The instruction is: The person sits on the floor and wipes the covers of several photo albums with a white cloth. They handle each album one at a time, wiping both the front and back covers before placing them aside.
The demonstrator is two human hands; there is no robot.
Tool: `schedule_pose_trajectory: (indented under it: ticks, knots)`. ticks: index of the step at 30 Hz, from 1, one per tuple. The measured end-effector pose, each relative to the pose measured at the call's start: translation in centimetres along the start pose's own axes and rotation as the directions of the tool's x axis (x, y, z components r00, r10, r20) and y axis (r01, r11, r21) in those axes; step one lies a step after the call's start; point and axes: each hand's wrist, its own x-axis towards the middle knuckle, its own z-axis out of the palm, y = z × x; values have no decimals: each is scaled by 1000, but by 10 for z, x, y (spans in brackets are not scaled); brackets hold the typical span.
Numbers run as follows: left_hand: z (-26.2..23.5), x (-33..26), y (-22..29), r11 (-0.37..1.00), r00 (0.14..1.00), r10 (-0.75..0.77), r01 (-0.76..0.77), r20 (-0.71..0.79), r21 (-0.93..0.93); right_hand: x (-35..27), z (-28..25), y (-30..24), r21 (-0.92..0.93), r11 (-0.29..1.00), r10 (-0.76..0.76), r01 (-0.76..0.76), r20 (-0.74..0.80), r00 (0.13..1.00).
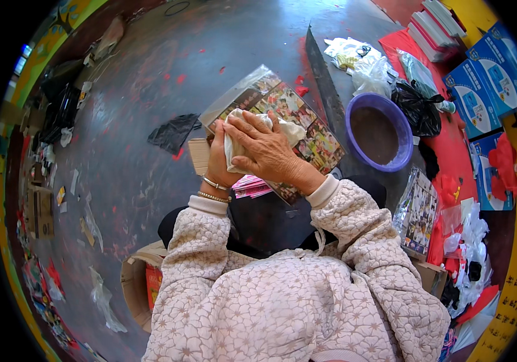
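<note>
A crumpled white cloth [295, 132] is pressed between my two hands, with folds sticking out on both sides. My left hand [219, 161] grips it from the left, its fingers mostly hidden behind the cloth and the other hand. Across the top lies my right hand [264, 148], fingers stretched over the cloth. Below the hands is a flat panel covered with small colour photos [322, 142], set at a slant, with clear plastic at its far left corner. A pink printed stack [250, 187] and a piece of brown cardboard [198, 156] show beside its near edge.
A purple basin [349, 130] of murky water stands to the right. Beyond it are a black plastic bag [416, 108], white bags [372, 75] and blue boxes [474, 99]. A cardboard box [134, 280] sits near left; black plastic [172, 133] lies on the floor.
</note>
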Motion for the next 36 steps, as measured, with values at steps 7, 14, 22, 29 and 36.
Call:
schedule_pose_trajectory:
  ticks: [7, 14, 22, 29, 36]
  knots:
    - [18, -1, -11, 996, 995, 84, -85, -60, -22, 10, 6, 5, 0, 992, 125, -127, -175, 977]
    - [30, -20, 11, 987, 989, 148, -148, -2, 55, -3, 2, 93, 645, 503, 752, -575, 1, 659]
    - [25, -27, 31, 955, 967, 224, -194, -119, 225, -32, -9, 156, 758, -642, 463, -116, 504, 730]
    - [13, -24, 35, 956, 970, 145, -86, -197, 279, -1, -67, 71, 771, -238, 530, -591, 613, 586]
    - [15, -25, 33, 984, 994, 113, -112, 2, 136, -4, -59, 70, 799, -218, 532, -560, 578, 619]
